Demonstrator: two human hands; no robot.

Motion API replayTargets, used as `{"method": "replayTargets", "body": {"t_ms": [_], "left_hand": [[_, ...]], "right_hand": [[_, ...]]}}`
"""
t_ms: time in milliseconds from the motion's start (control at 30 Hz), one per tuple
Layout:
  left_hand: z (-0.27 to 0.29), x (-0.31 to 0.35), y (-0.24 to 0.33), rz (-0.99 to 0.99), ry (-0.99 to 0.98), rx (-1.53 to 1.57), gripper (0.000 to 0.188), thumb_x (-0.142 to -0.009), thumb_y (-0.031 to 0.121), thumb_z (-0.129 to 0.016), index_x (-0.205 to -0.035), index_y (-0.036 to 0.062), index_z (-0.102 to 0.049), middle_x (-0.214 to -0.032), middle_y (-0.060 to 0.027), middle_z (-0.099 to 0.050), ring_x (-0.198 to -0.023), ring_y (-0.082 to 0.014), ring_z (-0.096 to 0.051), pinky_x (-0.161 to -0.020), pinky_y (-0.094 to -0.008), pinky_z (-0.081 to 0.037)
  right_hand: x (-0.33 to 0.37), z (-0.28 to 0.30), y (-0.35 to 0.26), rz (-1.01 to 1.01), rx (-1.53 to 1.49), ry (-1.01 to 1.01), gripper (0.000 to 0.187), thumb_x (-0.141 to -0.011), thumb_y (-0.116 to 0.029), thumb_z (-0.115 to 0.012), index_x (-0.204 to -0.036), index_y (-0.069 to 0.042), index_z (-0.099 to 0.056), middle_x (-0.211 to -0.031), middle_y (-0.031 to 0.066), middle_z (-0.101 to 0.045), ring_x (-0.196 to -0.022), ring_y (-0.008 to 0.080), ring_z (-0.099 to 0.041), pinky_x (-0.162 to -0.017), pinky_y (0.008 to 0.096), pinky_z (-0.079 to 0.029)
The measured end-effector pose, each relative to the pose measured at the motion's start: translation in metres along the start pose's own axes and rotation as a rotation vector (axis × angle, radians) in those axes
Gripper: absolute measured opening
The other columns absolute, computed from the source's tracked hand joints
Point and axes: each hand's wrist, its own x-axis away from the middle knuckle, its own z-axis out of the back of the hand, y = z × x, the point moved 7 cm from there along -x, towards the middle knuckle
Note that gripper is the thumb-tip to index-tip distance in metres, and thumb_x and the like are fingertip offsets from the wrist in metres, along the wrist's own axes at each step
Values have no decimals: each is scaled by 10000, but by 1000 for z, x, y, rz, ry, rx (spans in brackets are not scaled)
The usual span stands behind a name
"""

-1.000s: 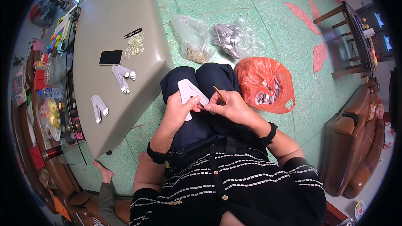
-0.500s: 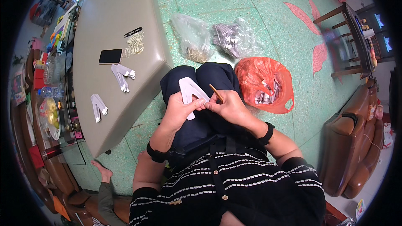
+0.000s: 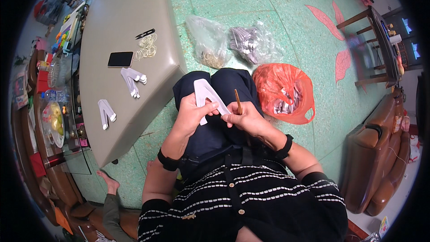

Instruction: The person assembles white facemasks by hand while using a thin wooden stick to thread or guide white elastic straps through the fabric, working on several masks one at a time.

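Above my lap, a white V-shaped plastic piece point(image 3: 202, 87) is held with its closed point away from me. My left hand point(image 3: 190, 114) grips it by one leg, the thumb lying across the gap toward the other. A thin brown stick point(image 3: 238, 100) stands up out of my right hand point(image 3: 249, 118), whose thumb and fingers also pinch the end of the piece's right leg. What that end looks like is covered by the fingers. More of these V-shaped pieces lie to the left, in a fanned stack point(image 3: 133, 79) and a smaller stack point(image 3: 106, 112).
The grey padded bench point(image 3: 130, 13) at left carries a phone point(image 3: 120, 59), black thread snips point(image 3: 145, 34) and pale rubber bands point(image 3: 147, 46). On the floor are two clear bags point(image 3: 207, 33) point(image 3: 255, 40) and a red bag point(image 3: 295, 74) of pieces. Another person's bare foot point(image 3: 109, 182) shows at lower left.
Both hands have shifted slightly right, and the V-shaped piece has turned a little. The brown stick has swung more upright. The left thumb reaches further across the piece.
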Motion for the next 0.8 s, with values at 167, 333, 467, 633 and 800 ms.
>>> {"method": "replayTargets", "body": {"t_ms": [167, 333, 467, 633, 800], "left_hand": [[-1, 0, -6, -4, -11, 81, 118, -800, 55, -651, -882, -16, -605, -762, -73, -632, -674, -128, -607, -605, -233, -476], [-2, 0, -7, 60, 40, 209, 115, -844, 96, -610, -888, -10, -611, -786, -79, -639, -676, -124, -604, -611, -229, -478], [9, -1, -2, -50, 135, 86, 128, -867, 117, -586, -899, -2, -618, -788, -49, -634, -672, -95, -594, -605, -211, -467], [7, -5, 7, -109, 130, 25, 123, -868, 109, -584, -843, -4, -626, -722, -24, -619, -614, -72, -572, -564, -212, -467], [13, -6, 2, -109, 244, 126, 134, -871, 111, -575, -820, -4, -621, -709, -26, -617, -621, -78, -576, -573, -219, -475]], "right_hand": [[-4, -2, -9, 101, 100, -41, 193, -865, -180, -578, -763, -17, -576, -629, -3, -569, -555, 61, -495, -521, 221, -372], [-5, -1, -8, 110, 89, 18, 200, -871, -179, -569, -751, -19, -558, -607, 2, -543, -530, 72, -496, -516, 228, -391], [-2, -1, -6, 59, 61, -7, 205, -867, -175, -571, -741, -14, -558, -600, 4, -530, -526, 73, -491, -508, 223, -380], [7, -1, 3, -35, -53, -46, 217, -862, -174, -577, -716, -15, -558, -598, -2, -519, -520, 69, -482, -496, 217, -364], [11, 0, -3, 10, 10, -5, 212, -859, -159, -587, -707, -14, -563, -615, 0, -523, -522, 68, -482, -501, 217, -373]]}}
